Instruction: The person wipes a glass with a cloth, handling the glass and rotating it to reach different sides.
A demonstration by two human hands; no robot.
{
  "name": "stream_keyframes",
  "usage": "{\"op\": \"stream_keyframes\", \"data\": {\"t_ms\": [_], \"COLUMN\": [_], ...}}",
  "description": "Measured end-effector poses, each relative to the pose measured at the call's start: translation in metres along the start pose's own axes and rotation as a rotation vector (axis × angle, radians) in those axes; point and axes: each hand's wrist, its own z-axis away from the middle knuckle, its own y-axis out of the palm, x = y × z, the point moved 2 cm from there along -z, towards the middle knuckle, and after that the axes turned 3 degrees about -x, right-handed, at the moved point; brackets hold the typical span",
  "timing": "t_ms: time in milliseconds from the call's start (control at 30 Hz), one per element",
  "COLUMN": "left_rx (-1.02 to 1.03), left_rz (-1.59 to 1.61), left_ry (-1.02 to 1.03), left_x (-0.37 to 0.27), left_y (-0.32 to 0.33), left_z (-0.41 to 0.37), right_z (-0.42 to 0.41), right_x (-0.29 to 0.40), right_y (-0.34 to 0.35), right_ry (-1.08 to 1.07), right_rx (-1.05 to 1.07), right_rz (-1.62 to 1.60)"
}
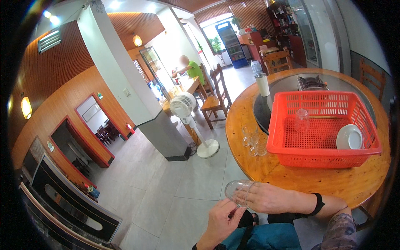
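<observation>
A clear glass mug (232,187) is held between my two hands, off the near left edge of the round wooden table (300,181). My right hand (265,197) has its fingers at the glass; they show through it, and I cannot tell whether they are inside or around it. My left hand (222,218) pinches the lower side of the same glass. Several clear glass mugs (258,146) stand together on the table's left side. Beside them, a red plastic basket (322,159) contains a clear glass (302,120) and a white bowl (345,136) tipped on its side.
Behind the basket lie a dark turntable (286,84), a white tumbler (262,85) and a plastic bottle (256,67). A white pedestal fan (184,106) stands by a pillar (125,68), near a wooden chair (215,100). Farther off, a person in green (195,70) sits at another table.
</observation>
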Motion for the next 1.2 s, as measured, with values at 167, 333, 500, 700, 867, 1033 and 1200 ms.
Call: {"op": "stream_keyframes", "data": {"t_ms": [167,333,500,700,867,1033,1200], "left_rx": [-0.004,-0.008,-0.053,-0.14,-0.235,-0.178,-0.078], "left_rz": [0.076,0.12,0.142,0.191,0.201,0.168,0.127], "left_ry": [-0.038,-0.054,-0.083,-0.143,-0.226,-0.281,-0.308], "left_x": [0.013,0.022,0.03,0.047,0.072,0.108,0.137], "left_y": [0.013,0.027,0.027,0.028,0.022,0.043,0.086], "left_z": [0.003,0.003,0.008,0.007,-0.009,-0.056,-0.102], "right_z": [0.001,0.0,0.005,0.005,0.026,0.071,0.121], "right_x": [-0.002,-0.007,-0.016,-0.03,-0.064,-0.074,-0.068], "right_y": [0.009,0.002,0.006,-0.01,-0.042,-0.141,-0.19], "right_ry": [0.06,0.19,0.203,0.494,0.633,0.802,0.852], "right_rx": [-0.006,-0.002,-0.15,-0.005,-0.159,-0.751,-1.223], "right_rz": [-0.061,-0.373,-0.631,-1.087,-1.279,-0.919,-0.681]}}
